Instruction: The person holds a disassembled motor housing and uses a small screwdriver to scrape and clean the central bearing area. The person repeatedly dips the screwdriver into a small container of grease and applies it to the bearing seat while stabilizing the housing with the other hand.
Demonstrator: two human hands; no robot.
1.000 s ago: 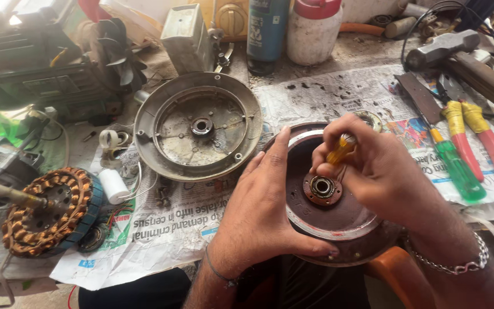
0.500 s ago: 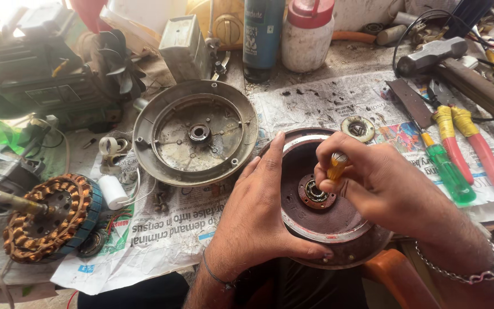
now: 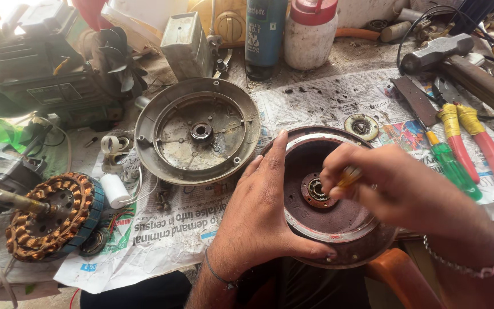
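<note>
A round rusty-brown fan motor cover [image 3: 338, 220] lies at the near edge of the bench, with a bearing [image 3: 317, 189] at its centre. My left hand [image 3: 261, 214] grips the cover's left rim, fingers flat along it and thumb under the near edge. Over the cover's right half, my right hand [image 3: 395, 183] holds a small yellow-handled tool [image 3: 349, 176] with its tip at the bearing. A bracelet sits on my right wrist.
A grey matching cover [image 3: 198, 131] lies upside down to the left on newspaper. A copper-wound stator [image 3: 52, 214] sits far left. Pliers with red and yellow handles [image 3: 475, 143], a green screwdriver [image 3: 453, 169], a hammer [image 3: 447, 54], bottles and a small ring [image 3: 361, 127] crowd the back and right.
My right hand has slid lower and to the right over the cover, keeping the tool tip at the bearing. My left hand stays on the rim.
</note>
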